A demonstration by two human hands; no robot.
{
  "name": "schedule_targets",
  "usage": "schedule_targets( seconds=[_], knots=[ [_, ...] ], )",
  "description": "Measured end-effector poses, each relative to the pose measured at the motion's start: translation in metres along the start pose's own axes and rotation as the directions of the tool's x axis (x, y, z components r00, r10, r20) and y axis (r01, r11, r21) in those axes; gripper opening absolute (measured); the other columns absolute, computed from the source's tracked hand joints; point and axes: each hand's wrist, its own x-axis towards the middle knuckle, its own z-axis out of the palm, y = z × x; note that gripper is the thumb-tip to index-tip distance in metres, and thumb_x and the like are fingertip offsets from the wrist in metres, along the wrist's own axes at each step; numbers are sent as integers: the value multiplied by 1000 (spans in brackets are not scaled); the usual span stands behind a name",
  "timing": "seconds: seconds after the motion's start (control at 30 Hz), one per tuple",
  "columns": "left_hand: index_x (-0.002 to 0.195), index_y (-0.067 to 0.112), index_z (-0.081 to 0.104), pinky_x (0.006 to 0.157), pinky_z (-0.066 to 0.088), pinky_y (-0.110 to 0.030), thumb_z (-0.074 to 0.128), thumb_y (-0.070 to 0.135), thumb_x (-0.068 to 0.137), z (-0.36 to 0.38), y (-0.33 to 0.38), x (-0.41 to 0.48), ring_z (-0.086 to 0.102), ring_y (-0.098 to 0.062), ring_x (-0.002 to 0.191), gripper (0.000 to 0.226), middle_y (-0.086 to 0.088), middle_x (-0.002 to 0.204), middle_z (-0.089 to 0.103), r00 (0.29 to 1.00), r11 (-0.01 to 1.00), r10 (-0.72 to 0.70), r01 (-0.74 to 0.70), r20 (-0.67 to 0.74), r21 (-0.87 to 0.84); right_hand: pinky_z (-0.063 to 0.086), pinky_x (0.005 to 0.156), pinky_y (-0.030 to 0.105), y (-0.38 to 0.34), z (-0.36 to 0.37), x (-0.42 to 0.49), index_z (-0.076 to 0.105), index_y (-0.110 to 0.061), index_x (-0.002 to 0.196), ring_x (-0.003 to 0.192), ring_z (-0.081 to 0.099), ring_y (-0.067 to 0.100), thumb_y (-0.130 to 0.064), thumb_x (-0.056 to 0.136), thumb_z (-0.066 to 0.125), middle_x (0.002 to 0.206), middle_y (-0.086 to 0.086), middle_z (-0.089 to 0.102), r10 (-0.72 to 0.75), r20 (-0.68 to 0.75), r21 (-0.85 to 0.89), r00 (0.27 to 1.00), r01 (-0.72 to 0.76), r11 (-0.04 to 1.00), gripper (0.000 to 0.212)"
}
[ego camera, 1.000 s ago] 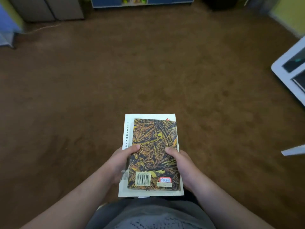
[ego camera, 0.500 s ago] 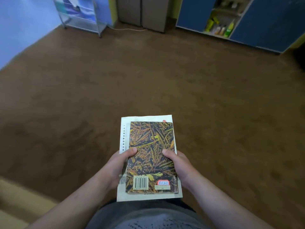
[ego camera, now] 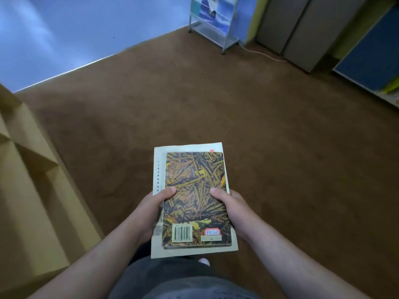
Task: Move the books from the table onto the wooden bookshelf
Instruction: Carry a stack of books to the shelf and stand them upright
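The person holds a stack [ego camera: 194, 212] of two books in front of the body, above the brown carpet floor [ego camera: 216, 100]. The smaller dark book [ego camera: 195, 175], its cover patterned with yellow ears of grain and carrying a barcode and a red-edged label at its near end, lies flat on a larger pale book [ego camera: 158, 162], whose margin shows along the left, far and near edges. The left hand [ego camera: 151, 209] is clamped on the left side of the stack, thumb pressed on the dark cover. The right hand [ego camera: 232, 207] is clamped on the right side in the same way. The fingers of both are hidden underneath. The wooden bookshelf [ego camera: 32, 169] stands at the left edge, near the person, well apart from the books, and its open compartments show no contents from this angle. Far off, a metal rack [ego camera: 216, 31] stands against the blue wall [ego camera: 64, 29], with grey cabinets [ego camera: 302, 29] to its right and a blue cabinet [ego camera: 371, 61] beyond them. A white cable [ego camera: 263, 53] runs on the floor between the rack and the grey cabinets.
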Motion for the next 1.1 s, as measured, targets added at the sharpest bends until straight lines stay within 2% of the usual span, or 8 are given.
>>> schedule_targets(
  seconds=[0.17,0.33,0.5,0.6,0.73,0.9,1.0,1.1],
  knots=[
    [129,10,56,81,58,-54,71,31,81,-22,43,29,71,-43,103,54,-24,116,72,996,985,37,-50,-79,-163,61,89,49,-54,32,62,72,-11,107,87,78,31,-32,89,73,97,13,81,24,98,-113,995,-13,993,28],
    [128,12,57,74,62,-46,69,31,81,-49,94,60,72,-40,102,53,-22,115,73,984,967,80,-115,-157,-229,61,64,34,-108,72,123,72,-8,104,75,77,25,-24,95,69,90,12,79,51,164,-170,985,-23,985,19],
    [129,9,58,66,62,-39,62,26,93,-64,141,85,73,-38,100,40,-22,114,73,969,950,108,-166,-224,-264,61,67,35,-155,105,172,70,-6,105,75,76,26,-23,95,69,92,14,78,70,244,-221,967,-15,975,20],
    [130,10,58,71,62,-41,61,28,95,-66,161,95,72,-36,102,40,-20,115,74,952,945,130,-203,-277,-255,59,66,33,-179,115,197,71,-8,101,72,76,22,-25,95,69,85,8,79,82,296,-264,952,-1,964,18],
    [131,9,57,99,51,-55,66,38,86,-63,180,107,70,-37,109,54,-19,117,73,917,934,144,-251,-373,-256,58,60,29,-214,127,231,71,-10,101,70,76,19,-28,95,68,80,4,79,126,382,-361,915,22,932,19],
    [130,8,59,102,48,-57,65,38,88,-46,191,122,69,-38,109,53,-19,117,73,852,868,135,-348,-506,-354,58,68,33,-259,143,273,70,-11,104,72,76,19,-31,94,70,81,3,80,211,502,-500,838,83,862,23],
    [130,6,58,103,46,-61,72,43,84,-28,190,134,67,-42,111,61,-23,119,71,794,795,92,-422,-601,-436,57,60,26,-285,151,293,69,-13,101,66,76,13,-40,84,74,75,-2,79,274,579,-588,768,161,793,33],
    [126,7,62,104,45,-61,76,42,78,-9,190,143,67,-42,111,61,-23,119,71,728,716,64,-510,-683,-477,58,68,34,-303,162,311,69,-12,103,72,76,19,-44,80,74,80,2,79,346,611,-662,712,219,717,40]
  ],
)
